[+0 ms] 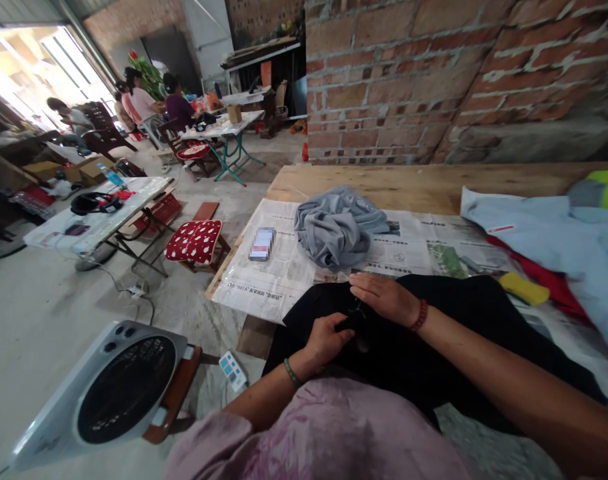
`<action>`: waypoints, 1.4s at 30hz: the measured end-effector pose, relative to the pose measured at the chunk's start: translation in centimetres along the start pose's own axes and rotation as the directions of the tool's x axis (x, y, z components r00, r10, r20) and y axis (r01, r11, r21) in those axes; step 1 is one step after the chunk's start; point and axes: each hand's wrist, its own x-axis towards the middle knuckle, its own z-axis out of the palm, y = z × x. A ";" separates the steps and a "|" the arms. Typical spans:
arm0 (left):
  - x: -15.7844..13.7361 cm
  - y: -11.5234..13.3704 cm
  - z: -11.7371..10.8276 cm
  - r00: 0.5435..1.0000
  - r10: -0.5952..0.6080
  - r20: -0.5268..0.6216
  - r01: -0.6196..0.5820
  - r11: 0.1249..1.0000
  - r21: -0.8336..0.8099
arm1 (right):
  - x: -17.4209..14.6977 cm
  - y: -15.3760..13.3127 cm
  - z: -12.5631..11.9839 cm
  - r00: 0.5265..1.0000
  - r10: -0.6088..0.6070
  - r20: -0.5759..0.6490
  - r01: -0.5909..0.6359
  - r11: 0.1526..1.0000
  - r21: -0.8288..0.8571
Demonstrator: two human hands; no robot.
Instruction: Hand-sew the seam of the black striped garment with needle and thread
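Observation:
A large piece of black cloth (464, 320) lies over the table's near edge and hangs toward my lap. My left hand (329, 340) is closed on a fold of it, thumb and fingers pinched together. Just above and to the right, my right hand (384, 297) reaches across the cloth with its fingers held together and its thumb hidden. Beneath its fingertips shows a thin shiny thing (359, 307), too small and blurred to name. Behind the hands sits a crumpled heap of grey cloth (337, 227).
Newspaper (257, 290) covers the wooden table (409, 183). On it lie a phone (262, 244), a yellow piece (524, 288) and light blue cloth (539, 227). A fan (129, 387) and a power strip (233, 371) are at left. Several people sit at far tables.

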 end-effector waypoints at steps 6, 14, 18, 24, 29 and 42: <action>-0.1 0.3 -0.3 0.997 0.027 0.071 -0.024 0.999 -0.049 | -0.4 -2.2 0.2 0.821 0.467 -0.328 -0.347 0.865 0.364; -1.5 0.4 -1.1 0.977 0.181 0.112 -0.185 0.982 0.035 | -1.9 -6.7 -1.1 0.708 0.616 -0.346 -0.225 0.661 0.716; -1.5 0.0 -1.8 0.959 0.245 0.142 -0.253 0.967 0.040 | -3.9 -7.3 -1.8 0.625 0.664 -0.410 -0.198 0.643 0.740; -1.1 0.1 -2.8 0.930 0.300 0.213 -0.316 0.948 0.041 | -7.9 -8.3 -1.8 0.609 0.687 -0.397 -0.110 0.568 0.816; -1.2 0.3 -4.2 0.887 0.290 0.359 -0.303 0.953 -0.021 | -11.0 -11.0 -1.3 0.858 0.506 -0.088 -0.190 0.472 0.861; 2.9 5.7 -2.2 0.623 0.389 0.679 -0.746 0.554 0.368 | -12.2 -12.5 0.3 0.947 0.223 0.232 -0.320 0.579 0.750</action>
